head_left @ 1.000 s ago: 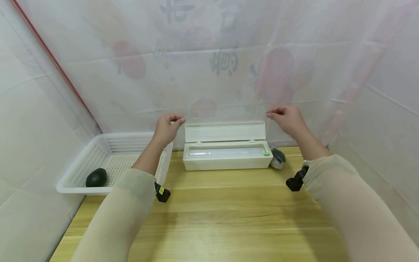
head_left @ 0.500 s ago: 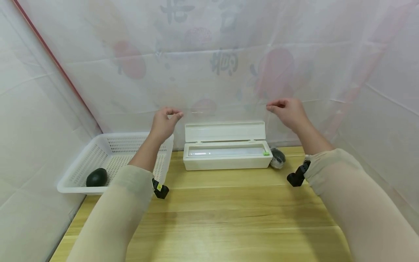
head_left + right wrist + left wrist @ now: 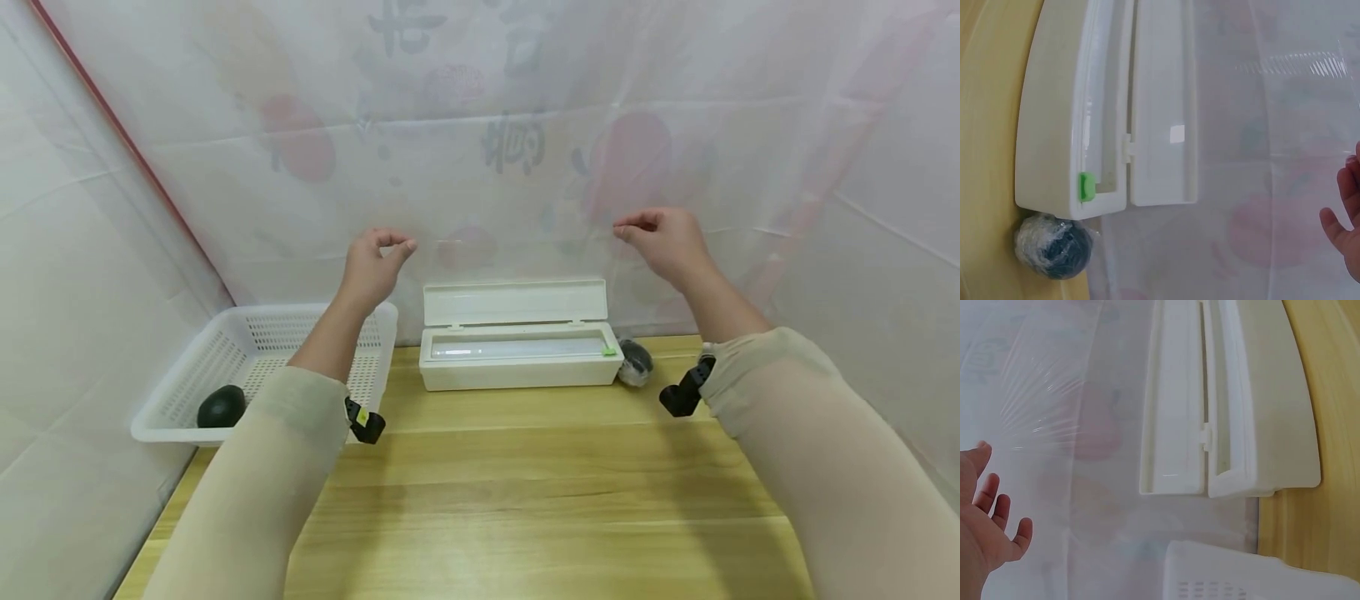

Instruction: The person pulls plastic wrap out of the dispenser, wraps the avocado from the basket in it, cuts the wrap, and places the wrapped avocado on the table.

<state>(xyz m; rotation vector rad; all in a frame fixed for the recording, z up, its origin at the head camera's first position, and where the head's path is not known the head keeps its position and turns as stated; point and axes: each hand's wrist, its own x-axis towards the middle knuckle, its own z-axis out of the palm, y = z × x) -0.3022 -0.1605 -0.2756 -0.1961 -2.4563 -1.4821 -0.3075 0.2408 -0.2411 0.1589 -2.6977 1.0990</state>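
A clear sheet of cling film (image 3: 1038, 403) is drawn upward behind the dispenser, its creases fanning from the left fingertips. My left hand (image 3: 373, 268) pinches one end between thumb and forefinger, the other fingers loosely bent. On the far side, my right hand (image 3: 667, 248) pinches the other end, where shiny ripples of film (image 3: 1316, 64) show in the right wrist view. Below and between the hands, the white cling film dispenser (image 3: 517, 377) sits on the table, lid (image 3: 517, 305) raised, a film roll (image 3: 525, 348) inside. Its green slide cutter (image 3: 609, 352) is at the right end.
Left of the dispenser is a white slotted basket (image 3: 150, 425) with a dark green oval fruit (image 3: 221, 407) in it. A dark round item in plastic wrap (image 3: 636, 363) lies against the dispenser's right end. A whitish printed curtain (image 3: 480, 167) hangs behind the wooden table (image 3: 510, 500).
Both hands have risen, still pinching the film, and have moved slightly further apart. The dispenser, basket and wrapped item have stayed in place.
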